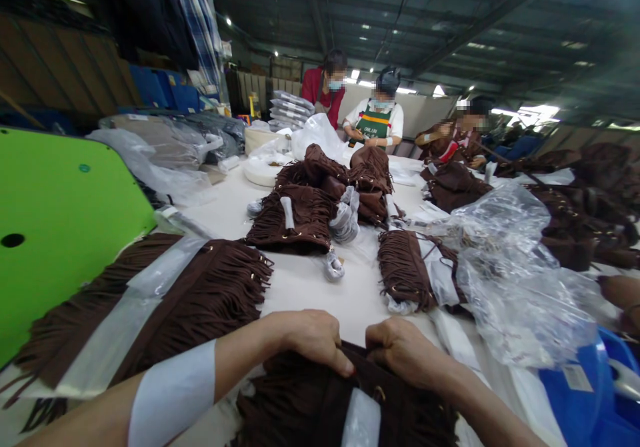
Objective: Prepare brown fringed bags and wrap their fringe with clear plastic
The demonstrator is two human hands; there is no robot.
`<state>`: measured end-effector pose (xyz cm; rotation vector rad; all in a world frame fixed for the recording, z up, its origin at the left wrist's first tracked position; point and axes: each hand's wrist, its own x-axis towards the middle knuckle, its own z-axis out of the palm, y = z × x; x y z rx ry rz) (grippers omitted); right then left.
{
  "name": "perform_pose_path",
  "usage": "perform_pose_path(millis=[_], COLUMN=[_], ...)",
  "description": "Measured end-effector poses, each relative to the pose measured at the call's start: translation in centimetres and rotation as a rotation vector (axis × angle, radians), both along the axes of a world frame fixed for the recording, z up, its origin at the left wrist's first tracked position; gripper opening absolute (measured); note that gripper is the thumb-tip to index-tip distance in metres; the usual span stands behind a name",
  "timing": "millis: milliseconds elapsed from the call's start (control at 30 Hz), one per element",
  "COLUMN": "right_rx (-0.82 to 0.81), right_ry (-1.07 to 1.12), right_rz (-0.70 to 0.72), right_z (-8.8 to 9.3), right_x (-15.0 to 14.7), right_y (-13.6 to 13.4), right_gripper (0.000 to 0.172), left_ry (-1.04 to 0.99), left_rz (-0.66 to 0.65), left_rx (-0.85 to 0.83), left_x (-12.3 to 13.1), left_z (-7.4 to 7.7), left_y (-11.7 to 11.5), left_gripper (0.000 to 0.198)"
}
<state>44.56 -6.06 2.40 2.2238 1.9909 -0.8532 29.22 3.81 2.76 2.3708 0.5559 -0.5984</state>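
Note:
My left hand and my right hand both grip the top edge of a dark brown fringed suede piece lying right in front of me on the white table. The hands sit side by side, fingers curled over the fabric. A white strip lies on that piece. A white sleeve cuff covers my left forearm.
More brown fringed pieces lie left, centre and right. Crumpled clear plastic bags fill the right side, a green board the left. A blue bin stands at the lower right. Three people work at the table's far end.

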Motion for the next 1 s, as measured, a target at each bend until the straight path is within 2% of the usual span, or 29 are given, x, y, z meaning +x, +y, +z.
perform_pose_path(millis=[233,433,600,667,733,833,900,967,1000], right_rx=[-0.009,0.068,0.133,0.194,0.290,0.392,0.458,0.564,0.614], right_ry=[-0.032,-0.097,-0.128,-0.132,-0.139,-0.009,0.173,0.178,0.129], right_rz=[-0.020,-0.038,-0.083,-0.113,-0.154,-0.167,-0.127,-0.108,-0.123], right_z=[-1.2,-1.3,-2.6,-2.7,-1.8,0.5,1.7,1.8,1.4], right_x=[1.7,3.6,3.9,3.6,2.9,1.4,0.2,-0.9,-1.5], right_y=[2.2,4.1,5.3,5.2,4.1,0.6,-2.7,-6.0,-7.5], right_gripper=[0.017,0.015,0.009,0.011,0.021,0.042,0.042,0.037,0.041], left_ry=[0.017,0.012,0.038,0.059,0.082,0.104,0.104,0.095,0.090], left_rz=[0.073,0.149,0.154,0.152,0.154,0.150,0.141,0.132,0.128], left_rx=[0.111,0.251,0.293,0.291,0.284,0.269,0.264,0.265,0.265], left_x=[2.5,4.3,4.5,4.5,4.4,4.3,4.3,4.3,4.3], left_z=[0.1,0.1,-1.0,-1.5,-1.9,-2.2,-2.3,-2.4,-2.4], left_y=[1.5,3.1,3.5,3.5,3.6,4.0,4.2,4.3,4.3], left_gripper=[0.027,0.036,0.034,0.033,0.032,0.030,0.030,0.030,0.030])
